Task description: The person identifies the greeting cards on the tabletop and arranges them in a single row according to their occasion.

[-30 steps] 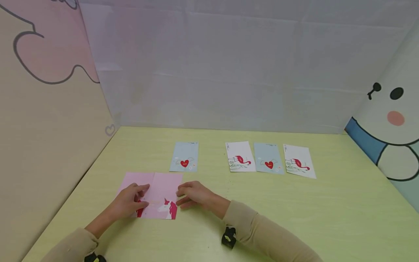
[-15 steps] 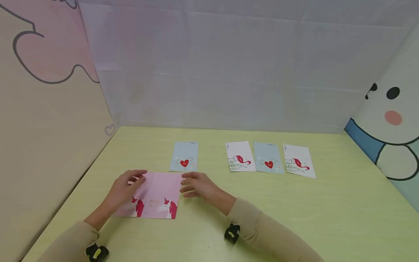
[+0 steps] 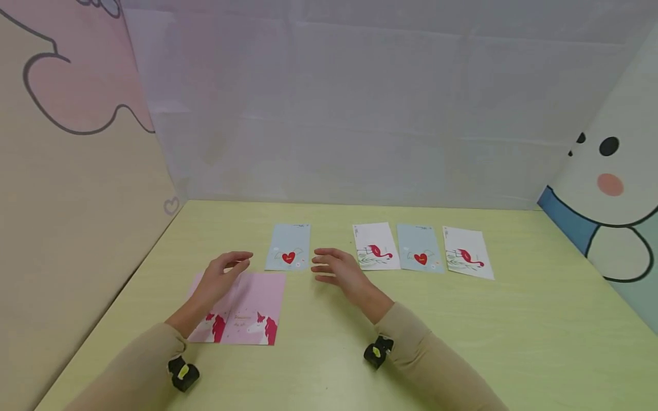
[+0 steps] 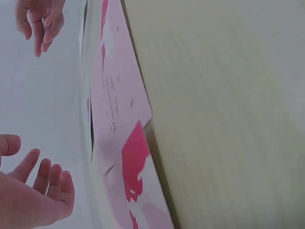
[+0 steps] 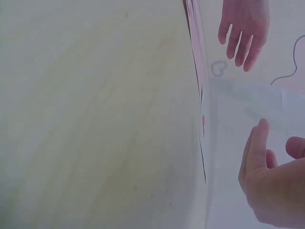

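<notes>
Two pink unicorn cards lie side by side on the table, the right card (image 3: 262, 297) showing fully and the left card (image 3: 199, 337) partly hidden under my left hand (image 3: 218, 281). That hand hovers over them with loosely bent fingers, holding nothing. The left wrist view shows its fingers apart from the pink card (image 4: 119, 86). To the right, my right hand (image 3: 345, 277) is in the air, fingers loosely extended, between a blue heart card (image 3: 288, 246) and a white flamingo card (image 3: 376, 245). In the right wrist view its fingers (image 5: 257, 148) touch nothing.
Right of the flamingo card, another blue heart card (image 3: 420, 248) and another flamingo card (image 3: 468, 252) lie in the back row. The pale green table (image 3: 514, 331) meets a white sheet (image 3: 329, 114) behind and printed panels at both sides.
Both hands have left the pink cards, lifting and moving forward and to the right. The left unicorn card shifted slightly left early on; the back-row cards stayed put.
</notes>
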### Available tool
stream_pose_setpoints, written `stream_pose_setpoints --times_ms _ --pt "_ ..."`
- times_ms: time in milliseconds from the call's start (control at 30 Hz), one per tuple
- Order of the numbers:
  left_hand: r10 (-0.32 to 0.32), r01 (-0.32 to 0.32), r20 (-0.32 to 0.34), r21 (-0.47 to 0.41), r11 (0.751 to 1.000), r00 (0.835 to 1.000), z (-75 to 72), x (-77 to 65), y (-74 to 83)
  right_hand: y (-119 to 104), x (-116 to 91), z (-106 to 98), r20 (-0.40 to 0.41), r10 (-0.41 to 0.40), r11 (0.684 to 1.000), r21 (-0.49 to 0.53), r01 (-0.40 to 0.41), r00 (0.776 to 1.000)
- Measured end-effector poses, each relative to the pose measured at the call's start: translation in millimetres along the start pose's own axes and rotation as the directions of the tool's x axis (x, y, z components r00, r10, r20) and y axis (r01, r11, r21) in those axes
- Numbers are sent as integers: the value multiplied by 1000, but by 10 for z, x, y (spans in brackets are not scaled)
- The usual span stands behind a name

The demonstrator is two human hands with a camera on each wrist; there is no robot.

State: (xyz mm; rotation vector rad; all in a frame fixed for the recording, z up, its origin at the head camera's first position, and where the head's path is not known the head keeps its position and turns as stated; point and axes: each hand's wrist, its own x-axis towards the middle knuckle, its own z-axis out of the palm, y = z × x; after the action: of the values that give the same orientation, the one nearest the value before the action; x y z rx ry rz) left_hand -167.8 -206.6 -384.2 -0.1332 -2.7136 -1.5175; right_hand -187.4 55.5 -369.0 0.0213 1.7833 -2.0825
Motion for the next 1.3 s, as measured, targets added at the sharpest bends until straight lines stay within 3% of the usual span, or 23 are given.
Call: stream_pose_setpoints --times_ms 133,200,333,567,900,1133,1300 --pt "-88 91 38 -87 992 995 48 64 151 -2 76 -130 -68 -4 999 41 6 998" --pt "-141 145 41 -121 982 989 84 106 164 -2 107 -185 -95 2 998 62 4 996" --pt "-187 196 68 -169 966 980 137 184 170 -13 151 -272 -132 21 996 90 -9 991" --pt "-273 294 134 -174 940 953 180 347 172 -54 209 -355 -96 59 991 124 -47 994" --pt "-338 359 148 -158 920 930 256 497 211 -50 320 -304 25 114 955 273 -116 993" --pt "-331 358 156 -209 910 931 305 549 202 -72 394 -195 54 137 952 269 -147 989" --pt "-364 381 124 -153 912 923 316 581 205 -68 436 -161 61 159 949 265 -170 985"
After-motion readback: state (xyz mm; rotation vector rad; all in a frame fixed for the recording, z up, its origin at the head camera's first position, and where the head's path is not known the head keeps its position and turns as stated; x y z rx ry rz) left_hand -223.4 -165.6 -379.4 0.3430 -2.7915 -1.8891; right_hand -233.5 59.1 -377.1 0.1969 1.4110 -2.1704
